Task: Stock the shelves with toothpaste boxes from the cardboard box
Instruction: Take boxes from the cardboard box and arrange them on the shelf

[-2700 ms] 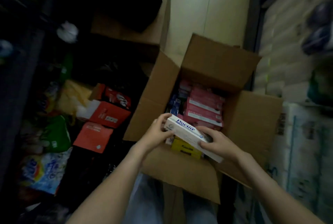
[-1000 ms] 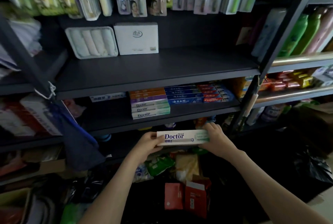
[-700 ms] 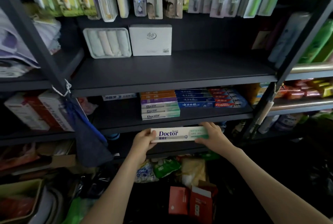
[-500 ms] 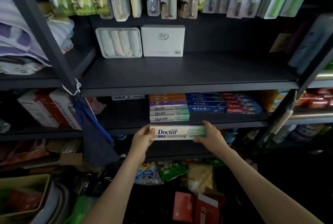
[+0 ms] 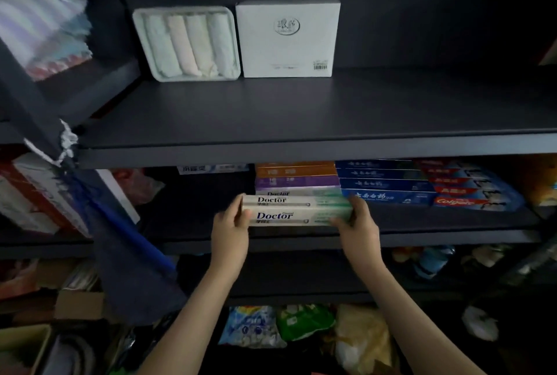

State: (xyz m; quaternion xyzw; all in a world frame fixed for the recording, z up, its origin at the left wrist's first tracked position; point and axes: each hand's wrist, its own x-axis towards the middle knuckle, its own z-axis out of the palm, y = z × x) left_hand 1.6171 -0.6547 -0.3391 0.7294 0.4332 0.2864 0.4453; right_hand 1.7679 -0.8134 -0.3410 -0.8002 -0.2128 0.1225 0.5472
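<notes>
While my left hand [image 5: 229,231] and right hand [image 5: 358,228] grip the Doctor toothpaste box [image 5: 297,213] over the middle shelf [image 5: 452,237], several stacks sit stocked; I judge more remain.

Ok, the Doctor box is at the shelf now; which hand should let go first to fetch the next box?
Probably the left hand. It only steadies the Doctor box's free end, while the right hand sits beside the blue boxes and can push it home.
</notes>
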